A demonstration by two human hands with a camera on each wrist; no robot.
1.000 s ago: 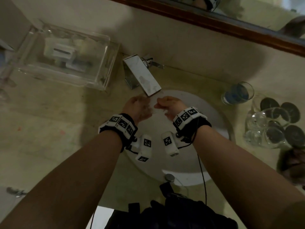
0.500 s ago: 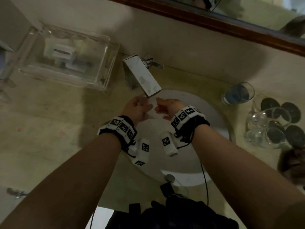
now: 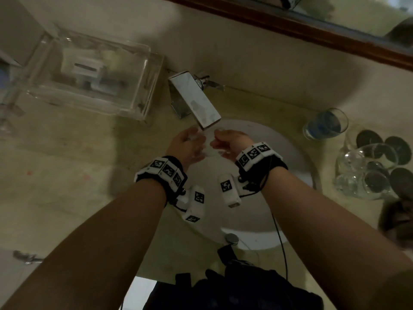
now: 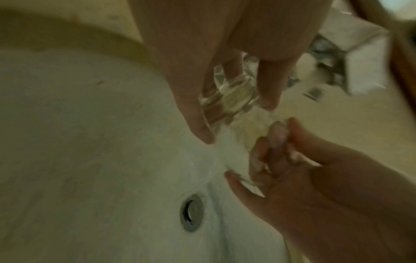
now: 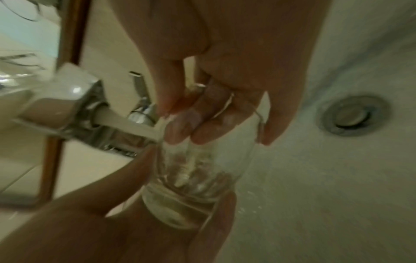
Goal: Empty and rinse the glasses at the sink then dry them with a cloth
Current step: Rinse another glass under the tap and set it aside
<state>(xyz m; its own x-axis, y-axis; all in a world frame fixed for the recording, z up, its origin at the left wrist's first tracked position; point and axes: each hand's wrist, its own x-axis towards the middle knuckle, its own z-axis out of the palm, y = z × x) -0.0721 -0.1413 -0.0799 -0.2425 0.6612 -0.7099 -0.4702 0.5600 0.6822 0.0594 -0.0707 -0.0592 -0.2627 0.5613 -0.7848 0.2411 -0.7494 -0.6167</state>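
- Since a second ago, both hands have shifted only slightly under the faucet (image 3: 194,101), staying together over the basin.
- A clear glass (image 5: 198,176) lies tilted between the hands above the white sink (image 3: 288,153), its thick base toward the left hand and its mouth toward the right; water runs from the spout into it.
- The left hand (image 3: 186,145) curls thumb and fingers around the glass's base; the right hand (image 3: 230,143) has fingers hooked inside the rim with the thumb outside, pinching the wall.
- At 2 o'clock from the sink, one tumbler (image 3: 325,124) on the counter (image 3: 67,166) holds something blue.
- At 3 o'clock, clear glasses (image 3: 366,171) cluster among dark round coasters (image 3: 400,148); blur makes the count uncertain, roughly three glasses and five coasters.
- At 10 o'clock, one clear tray (image 3: 147,86) holds white items too blurred to identify.
- One drain (image 4: 191,212) sits in the basin below the hands.
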